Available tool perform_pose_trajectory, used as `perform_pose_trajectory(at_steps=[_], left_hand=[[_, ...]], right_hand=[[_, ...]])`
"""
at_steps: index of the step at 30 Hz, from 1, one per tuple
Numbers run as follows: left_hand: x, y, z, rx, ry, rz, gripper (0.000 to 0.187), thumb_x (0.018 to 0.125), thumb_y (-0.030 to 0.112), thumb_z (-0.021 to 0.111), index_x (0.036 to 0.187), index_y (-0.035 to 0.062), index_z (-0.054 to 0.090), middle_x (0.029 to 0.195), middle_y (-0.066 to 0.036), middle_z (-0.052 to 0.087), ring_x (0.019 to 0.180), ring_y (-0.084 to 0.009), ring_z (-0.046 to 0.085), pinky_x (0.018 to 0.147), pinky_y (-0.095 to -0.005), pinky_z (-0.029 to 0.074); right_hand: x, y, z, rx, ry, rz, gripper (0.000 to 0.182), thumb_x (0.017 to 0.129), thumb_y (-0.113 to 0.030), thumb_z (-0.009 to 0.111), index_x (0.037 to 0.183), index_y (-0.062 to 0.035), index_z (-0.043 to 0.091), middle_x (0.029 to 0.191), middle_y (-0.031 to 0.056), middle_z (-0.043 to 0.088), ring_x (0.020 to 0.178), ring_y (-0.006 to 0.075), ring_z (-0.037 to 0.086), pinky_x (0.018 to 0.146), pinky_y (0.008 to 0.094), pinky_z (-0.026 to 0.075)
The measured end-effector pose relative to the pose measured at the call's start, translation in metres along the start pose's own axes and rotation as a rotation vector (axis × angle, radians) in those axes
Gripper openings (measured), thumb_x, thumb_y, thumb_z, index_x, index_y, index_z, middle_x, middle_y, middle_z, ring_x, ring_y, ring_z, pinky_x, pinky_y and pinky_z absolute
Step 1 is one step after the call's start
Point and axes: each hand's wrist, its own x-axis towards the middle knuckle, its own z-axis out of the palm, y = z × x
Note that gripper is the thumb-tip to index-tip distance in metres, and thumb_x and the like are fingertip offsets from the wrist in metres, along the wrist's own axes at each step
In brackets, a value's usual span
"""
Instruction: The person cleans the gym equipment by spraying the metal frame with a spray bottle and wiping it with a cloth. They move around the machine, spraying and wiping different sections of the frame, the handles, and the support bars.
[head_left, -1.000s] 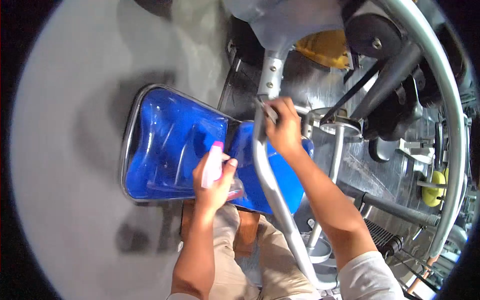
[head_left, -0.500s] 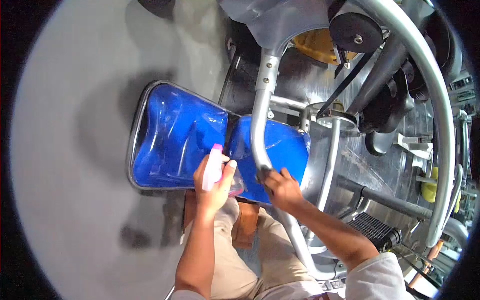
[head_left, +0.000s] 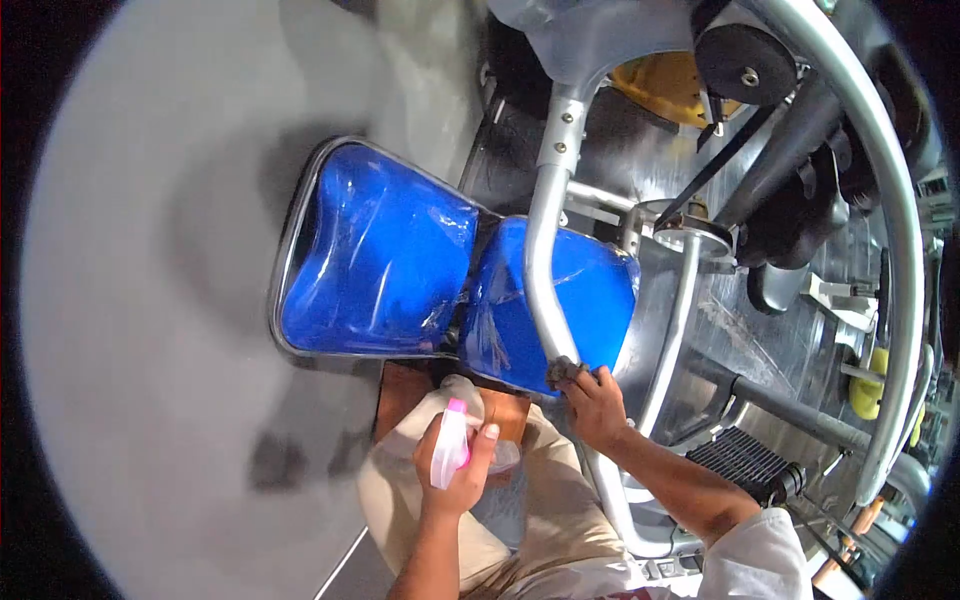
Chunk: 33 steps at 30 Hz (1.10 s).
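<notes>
My left hand (head_left: 458,470) is wrapped round a spray bottle (head_left: 452,440) with a white trigger head and a pink nozzle; most of its body is hidden behind my fingers. My right hand (head_left: 597,410) presses a dark, crumpled cloth (head_left: 565,374) against the curved grey metal tube (head_left: 545,265) of an exercise machine. Just beyond my hands stands a chair with a blue seat (head_left: 560,300) and a blue backrest (head_left: 385,255), both under shiny, wrinkled clear plastic. The tube passes in front of the seat.
A wooden block (head_left: 510,415) lies below the chair by my legs. To the right are a black ribbed pedal (head_left: 745,458), a large curved silver bar (head_left: 895,200) and a black round weight (head_left: 748,65). Grey floor (head_left: 140,300) spreads to the left.
My left hand has drawn back toward my body with the spray bottle, away from the chair. The right hand and cloth have slid lower along the tube. The view has shifted slightly.
</notes>
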Motion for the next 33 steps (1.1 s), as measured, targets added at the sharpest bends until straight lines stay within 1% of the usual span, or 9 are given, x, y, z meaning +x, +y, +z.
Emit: perform_pose_trajectory(at_steps=[4, 11, 14, 18, 22, 27, 30, 32, 33], left_hand=[[-0.017, 0.007, -0.006, -0.063, 0.044, -0.097, 0.015, 0.090, 0.012, 0.076, 0.091, 0.0036, 0.063, 0.068, -0.005, 0.065, 0.055, -0.0116, 0.064, 0.052, -0.0284, 0.050], [-0.015, 0.014, -0.007, 0.053, 0.039, -0.073, 0.015, 0.090, 0.012, 0.076, 0.095, 0.0026, 0.064, 0.069, -0.005, 0.066, 0.056, -0.0129, 0.065, 0.053, -0.0300, 0.051], [-0.017, 0.019, -0.002, 0.047, 0.004, -0.063, 0.016, 0.091, 0.008, 0.076, 0.096, 0.0005, 0.063, 0.070, -0.004, 0.064, 0.057, -0.0120, 0.064, 0.052, -0.0287, 0.050], [-0.032, 0.019, -0.003, 0.161, -0.099, 0.005, 0.016, 0.090, 0.007, 0.076, 0.096, 0.0004, 0.063, 0.073, -0.005, 0.065, 0.058, -0.0115, 0.064, 0.054, -0.0285, 0.051], [-0.061, -0.002, -0.018, 0.142, -0.091, -0.020, 0.017, 0.090, 0.007, 0.077, 0.096, 0.0004, 0.063, 0.073, -0.005, 0.064, 0.057, -0.0123, 0.064, 0.053, -0.0290, 0.051], [-0.092, -0.012, -0.037, 0.170, -0.038, -0.028, 0.019, 0.090, 0.011, 0.078, 0.097, 0.0005, 0.064, 0.072, -0.006, 0.064, 0.056, -0.0143, 0.065, 0.051, -0.0293, 0.051], [-0.105, -0.014, -0.055, 0.173, 0.007, -0.056, 0.021, 0.089, 0.013, 0.078, 0.096, 0.0003, 0.064, 0.071, -0.006, 0.064, 0.057, -0.0148, 0.066, 0.051, -0.0295, 0.051], [-0.125, -0.024, -0.068, 0.043, 0.077, -0.130, 0.020, 0.089, 0.013, 0.078, 0.095, 0.0004, 0.064, 0.070, -0.007, 0.064, 0.057, -0.0149, 0.066, 0.052, -0.0296, 0.051], [-0.137, -0.041, -0.079, 0.187, 0.082, -0.045, 0.020, 0.089, 0.012, 0.077, 0.096, 0.0005, 0.063, 0.071, -0.007, 0.064, 0.057, -0.0148, 0.066, 0.052, -0.0298, 0.051]], right_hand=[[-0.001, 0.014, 0.016, -0.046, -0.078, -0.129, 0.046, 0.069, -0.012, 0.074, 0.114, -0.0099, 0.068, 0.115, 0.0066, 0.059, 0.095, 0.0289, 0.051, 0.081, 0.0413, 0.046], [0.029, 0.007, -0.009, 0.175, -0.018, 0.071, 0.025, 0.082, -0.007, 0.069, 0.107, -0.0114, 0.067, 0.104, 0.0084, 0.060, 0.097, 0.0338, 0.056, 0.084, 0.0470, 0.048], [0.072, 0.024, -0.008, 0.141, 0.047, 0.020, 0.029, 0.086, -0.010, 0.062, 0.114, -0.0147, 0.067, 0.113, 0.0106, 0.058, 0.100, 0.0383, 0.057, 0.082, 0.0501, 0.054], [0.155, 0.033, -0.023, 0.254, 0.143, 0.228, 0.025, 0.090, -0.008, 0.058, 0.113, -0.0111, 0.066, 0.116, 0.0125, 0.059, 0.105, 0.0441, 0.057, 0.087, 0.0538, 0.054], [0.223, 0.028, -0.036, 0.166, 0.232, 0.205, 0.025, 0.091, -0.007, 0.056, 0.114, -0.0100, 0.066, 0.118, 0.0112, 0.060, 0.113, 0.0399, 0.057, 0.091, 0.0534, 0.054], [0.278, 0.008, -0.049, -0.335, -0.154, 0.202, 0.029, 0.099, -0.022, 0.051, 0.118, -0.0138, 0.072, 0.128, 0.0034, 0.060, 0.121, 0.0285, 0.056, 0.091, 0.0496, 0.053], [0.247, -0.019, -0.014, -0.490, -0.213, 0.226, 0.030, 0.099, -0.025, 0.052, 0.116, -0.0132, 0.074, 0.127, 0.0054, 0.061, 0.121, 0.0313, 0.055, 0.088, 0.0508, 0.054], [0.207, -0.036, -0.012, -0.577, -0.384, 0.004, 0.034, 0.097, -0.028, 0.054, 0.119, -0.0095, 0.071, 0.123, 0.0089, 0.061, 0.114, 0.0341, 0.055, 0.080, 0.0510, 0.055], [0.182, -0.035, 0.012, -0.623, -0.293, -0.024, 0.029, 0.096, -0.023, 0.055, 0.109, -0.0054, 0.074, 0.122, 0.0107, 0.061, 0.112, 0.0338, 0.056, 0.082, 0.0532, 0.054]])
